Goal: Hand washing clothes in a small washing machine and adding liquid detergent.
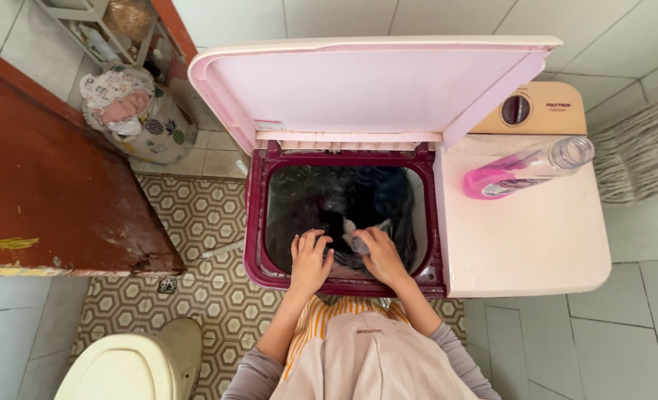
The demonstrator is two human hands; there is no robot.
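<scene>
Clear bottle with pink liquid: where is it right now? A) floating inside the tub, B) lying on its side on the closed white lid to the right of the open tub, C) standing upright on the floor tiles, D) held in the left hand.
B: the clear bottle lies on its side on the white lid right of the open tub; both the left hand and the right hand are over the tub, away from it.

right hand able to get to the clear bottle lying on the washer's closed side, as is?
Probably yes. The right hand is in the open tub, holding cloth; the bottle lies on the bare lid beside it, nothing between them.
</scene>
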